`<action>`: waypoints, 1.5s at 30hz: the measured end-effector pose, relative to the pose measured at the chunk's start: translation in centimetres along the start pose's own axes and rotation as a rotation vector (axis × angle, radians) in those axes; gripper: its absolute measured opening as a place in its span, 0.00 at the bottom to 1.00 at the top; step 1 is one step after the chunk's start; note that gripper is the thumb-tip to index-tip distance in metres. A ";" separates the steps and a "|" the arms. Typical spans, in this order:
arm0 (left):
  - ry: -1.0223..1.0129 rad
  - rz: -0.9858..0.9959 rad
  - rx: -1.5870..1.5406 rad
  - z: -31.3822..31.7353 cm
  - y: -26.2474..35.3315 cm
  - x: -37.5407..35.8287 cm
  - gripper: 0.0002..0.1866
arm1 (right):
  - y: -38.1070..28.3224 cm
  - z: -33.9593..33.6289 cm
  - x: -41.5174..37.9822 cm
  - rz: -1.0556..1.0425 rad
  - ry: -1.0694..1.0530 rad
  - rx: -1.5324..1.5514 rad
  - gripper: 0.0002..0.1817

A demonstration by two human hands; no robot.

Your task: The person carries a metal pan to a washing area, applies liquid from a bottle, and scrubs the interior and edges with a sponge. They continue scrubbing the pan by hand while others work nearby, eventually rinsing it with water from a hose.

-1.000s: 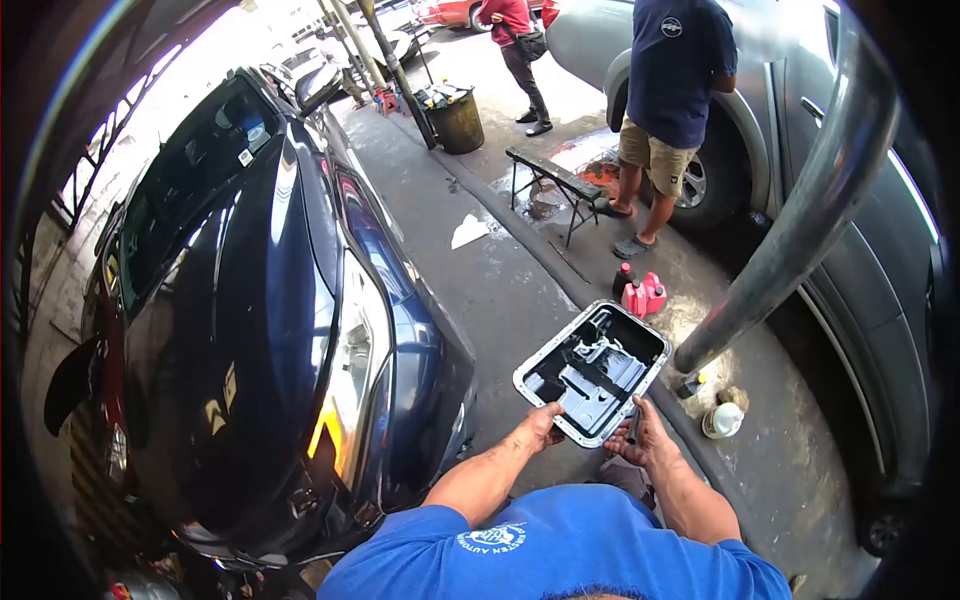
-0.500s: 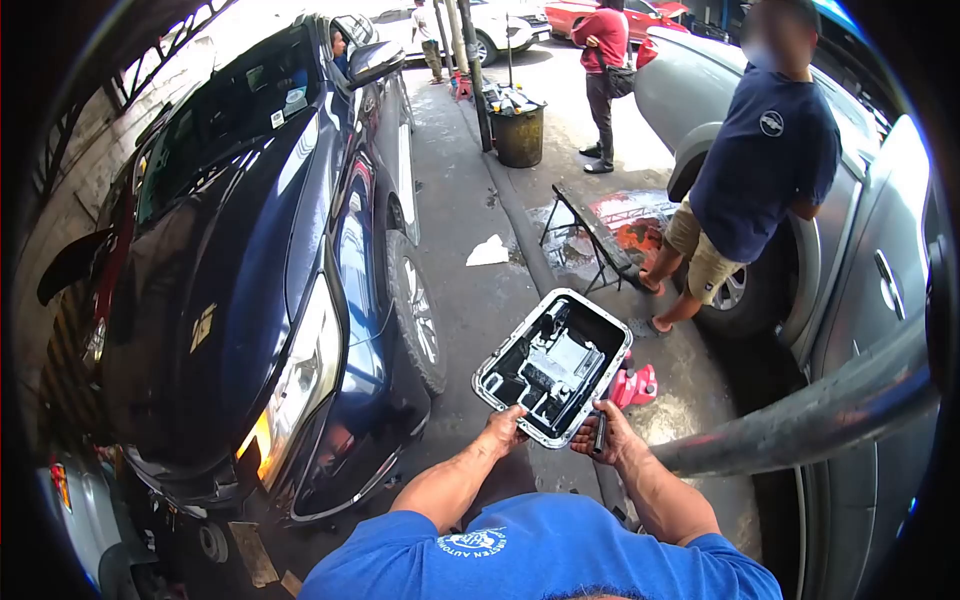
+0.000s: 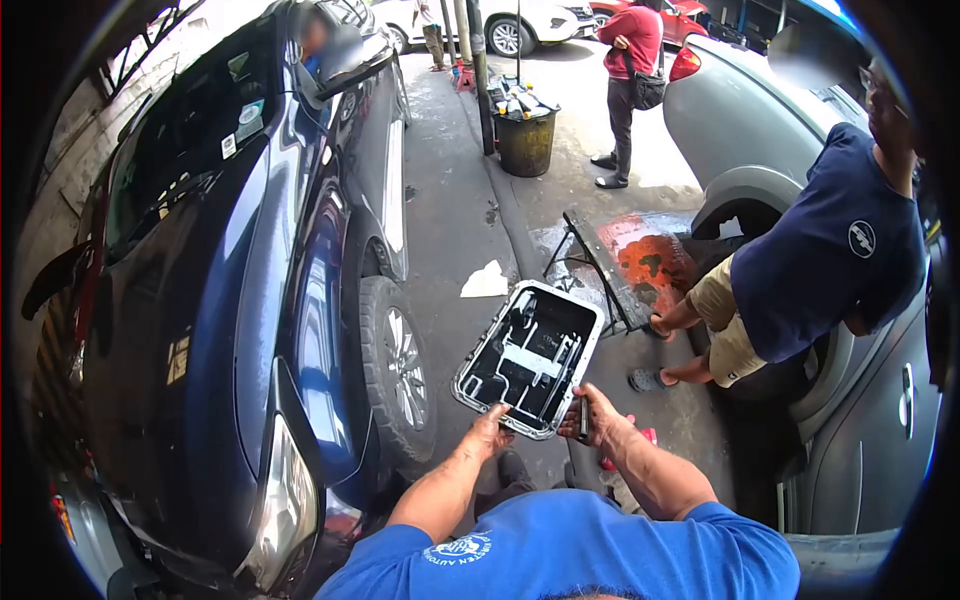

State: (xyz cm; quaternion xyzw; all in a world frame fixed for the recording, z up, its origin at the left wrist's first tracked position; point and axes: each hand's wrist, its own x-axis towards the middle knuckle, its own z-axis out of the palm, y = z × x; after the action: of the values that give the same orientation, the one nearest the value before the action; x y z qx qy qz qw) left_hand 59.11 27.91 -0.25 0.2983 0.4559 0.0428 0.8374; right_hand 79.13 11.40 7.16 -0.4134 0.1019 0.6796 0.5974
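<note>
A rectangular metal pan (image 3: 530, 360) with a pale flanged rim and a dark, oily inside is held out in front of me. My left hand (image 3: 488, 432) grips its near left corner, the thumb over the rim. At the near right corner my right hand (image 3: 592, 415) is closed on the pan's edge, and it also holds a small dark cylindrical tool (image 3: 583, 418) upright against the palm. Pale shapes, parts or reflections, show inside the pan.
A dark blue car (image 3: 230, 290) stands at left, a grey vehicle (image 3: 760, 120) at right. A person in navy (image 3: 810, 240) is close at right, beside a low black stand (image 3: 600, 270). Farther off are a drum (image 3: 526, 145), a pole (image 3: 480, 80) and a person in red (image 3: 633, 60).
The pan and both hands have shifted slightly left in view. The person in navy appears farther right and lower, leaning. The thick dark bar at right has left its earlier place in view.
</note>
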 end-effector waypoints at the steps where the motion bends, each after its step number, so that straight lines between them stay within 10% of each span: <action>1: 0.019 -0.029 0.030 0.4 1.9 1.0 0.18 | -1.6 0.2 1.4 0.002 0.001 0.002 0.33; 22: 0.178 0.161 -0.255 10.4 43.3 31.2 0.09 | -47.7 17.1 30.7 0.097 -0.174 -0.238 0.26; 28: 0.187 0.161 -0.225 5.5 53.5 40.6 0.16 | -55.2 22.8 42.9 0.103 -0.280 -0.246 0.36; 29: 0.160 0.180 -0.240 5.5 56.6 42.9 0.16 | -57.4 24.2 43.7 0.053 -0.281 -0.332 0.52; 33: 0.174 0.195 -0.294 5.3 66.4 47.5 0.09 | -63.0 25.5 54.0 0.073 -0.107 -0.245 0.63; 45: 0.212 0.181 -0.344 6.2 91.7 69.1 0.11 | -79.0 9.2 65.7 -0.144 0.431 0.015 0.32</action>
State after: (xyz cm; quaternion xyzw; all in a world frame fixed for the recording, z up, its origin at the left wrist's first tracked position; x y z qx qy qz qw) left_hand 122.48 123.85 0.68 0.1848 0.4987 0.2261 0.8161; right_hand 149.52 86.01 -3.87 -0.5507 0.2024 0.5303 0.6120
